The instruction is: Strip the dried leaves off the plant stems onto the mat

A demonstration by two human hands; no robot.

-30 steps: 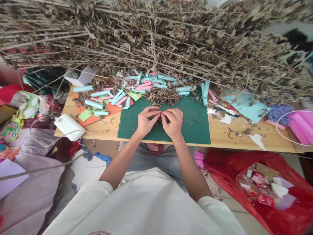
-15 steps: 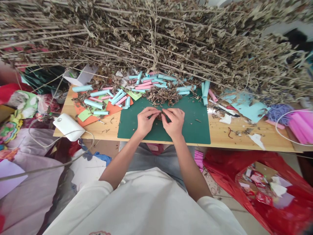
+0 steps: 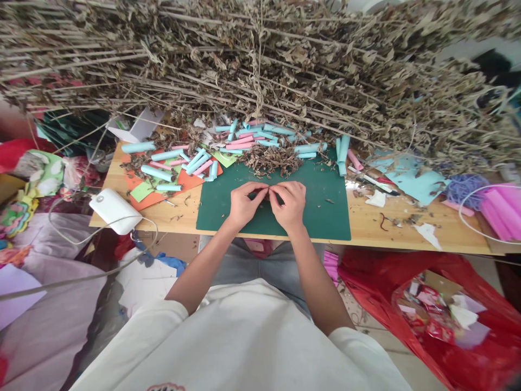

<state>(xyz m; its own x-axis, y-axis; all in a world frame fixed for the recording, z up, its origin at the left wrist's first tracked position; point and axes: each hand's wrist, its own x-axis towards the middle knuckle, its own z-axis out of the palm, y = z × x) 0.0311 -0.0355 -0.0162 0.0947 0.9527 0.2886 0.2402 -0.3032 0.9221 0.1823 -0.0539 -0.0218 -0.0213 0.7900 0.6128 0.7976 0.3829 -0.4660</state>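
Above a green cutting mat [image 3: 325,212], my left hand [image 3: 244,203] and my right hand [image 3: 288,203] meet fingertip to fingertip. Both are closed in a pinch, and a small brown bit that looks like dried leaf shows between them; most of it is hidden by the fingers. Just beyond the fingertips lies a heap of crumbled dried leaves [image 3: 272,159]. Several rolled tubes of paper, blue [image 3: 158,173] and pink [image 3: 240,144], lie behind the heap and to its left.
Long bundles of dried stalks [image 3: 325,70] span the back. On the left are orange paper [image 3: 152,201] and a white corded device [image 3: 115,210]. A white pen [image 3: 378,183], blue paper [image 3: 421,176] and purple string [image 3: 466,190] lie right. A red bag [image 3: 374,277] of scraps hangs below.
My hands stay nearly in place. The fingertips have drawn closer together, and less of the brown bit shows between them.
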